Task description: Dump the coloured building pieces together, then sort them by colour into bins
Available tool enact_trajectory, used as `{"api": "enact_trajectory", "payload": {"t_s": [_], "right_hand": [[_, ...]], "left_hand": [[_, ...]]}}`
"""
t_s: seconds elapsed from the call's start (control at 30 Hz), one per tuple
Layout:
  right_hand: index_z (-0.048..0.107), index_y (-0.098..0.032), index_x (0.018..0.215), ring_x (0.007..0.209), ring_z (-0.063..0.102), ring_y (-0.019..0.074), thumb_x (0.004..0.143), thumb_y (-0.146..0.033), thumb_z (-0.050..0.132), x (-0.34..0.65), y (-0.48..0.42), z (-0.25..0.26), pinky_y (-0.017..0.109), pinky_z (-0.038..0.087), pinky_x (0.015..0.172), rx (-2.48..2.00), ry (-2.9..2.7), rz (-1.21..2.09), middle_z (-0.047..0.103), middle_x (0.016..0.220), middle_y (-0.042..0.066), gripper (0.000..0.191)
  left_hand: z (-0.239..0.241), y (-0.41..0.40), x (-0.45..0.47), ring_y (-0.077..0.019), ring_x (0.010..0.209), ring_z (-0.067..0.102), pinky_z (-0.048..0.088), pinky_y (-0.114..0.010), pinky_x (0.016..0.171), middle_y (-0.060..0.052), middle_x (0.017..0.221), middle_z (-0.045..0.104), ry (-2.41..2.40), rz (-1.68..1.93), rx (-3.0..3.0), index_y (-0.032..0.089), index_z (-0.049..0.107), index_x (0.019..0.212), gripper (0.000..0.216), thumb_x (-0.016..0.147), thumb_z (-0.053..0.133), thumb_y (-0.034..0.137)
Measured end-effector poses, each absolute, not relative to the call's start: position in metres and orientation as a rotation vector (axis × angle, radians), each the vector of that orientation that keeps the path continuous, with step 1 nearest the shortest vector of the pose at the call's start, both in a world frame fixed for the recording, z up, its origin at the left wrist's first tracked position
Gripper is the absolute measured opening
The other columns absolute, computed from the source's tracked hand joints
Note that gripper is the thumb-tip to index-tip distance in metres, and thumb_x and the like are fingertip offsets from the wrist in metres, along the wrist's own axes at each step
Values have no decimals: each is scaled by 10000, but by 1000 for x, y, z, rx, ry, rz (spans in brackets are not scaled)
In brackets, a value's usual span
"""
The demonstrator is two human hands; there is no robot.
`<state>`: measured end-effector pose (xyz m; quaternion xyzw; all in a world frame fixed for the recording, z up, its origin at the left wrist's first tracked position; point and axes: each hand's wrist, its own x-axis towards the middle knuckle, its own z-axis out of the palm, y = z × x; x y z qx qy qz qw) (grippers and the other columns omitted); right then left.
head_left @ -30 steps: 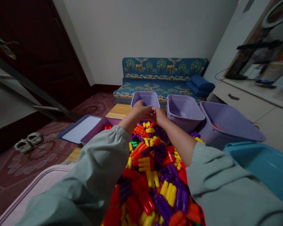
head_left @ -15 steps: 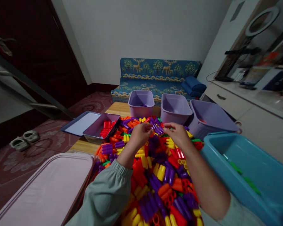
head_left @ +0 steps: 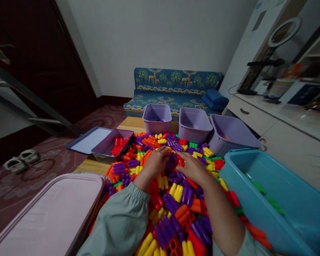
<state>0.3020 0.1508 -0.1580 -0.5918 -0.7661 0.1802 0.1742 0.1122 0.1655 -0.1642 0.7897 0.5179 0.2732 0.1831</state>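
A deep heap of plastic building pieces (head_left: 173, 227) in purple, red, orange, yellow and green spreads over the table, many shaped like joined tubes. Over its middle, my left hand (head_left: 156, 163) reaches in from the left with fingers stretched forward and no piece visible in it. Across a narrow gap, my right hand (head_left: 192, 167) has its thumb and fingers apart, also without a visible piece. Purple pieces (head_left: 171, 163) lie between the two hands. Some pieces under the palms and fingertips are hidden.
Behind the heap stand three lilac bins, at left (head_left: 157, 126), centre (head_left: 194, 131) and right (head_left: 216, 137). A blue tub (head_left: 230, 177) with green pieces is at right. A tin (head_left: 101, 156) holds red pieces; a pink lid (head_left: 50, 209) lies front left.
Both hands have drawn back slightly toward me and lower over the heap, away from the purple pieces near the bins. The view has shifted a little.
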Motion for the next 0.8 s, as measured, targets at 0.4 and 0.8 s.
{"api": "enact_trajectory", "payload": {"t_s": [0.4,0.8], "right_hand": [[672,-213,1072,1094,607,207,832,-181,567,302,147,-161,302,431,946,-1764,-2207,418,596,1241,87,264],[666,-214,1053,998,630,232,748,-181,576,298,143,-153,304,440,811,-1846,-2242,345,625,1133,78,320]], "left_hand": [[-166,162,113,-231,1109,618,473,-319,974,-128,1257,594,1561,633,2271,184,666,1221,442,845,469,65],[-165,164,112,-238,1002,625,483,-327,899,-78,957,729,1522,633,2293,178,738,923,391,742,450,-15]]}}
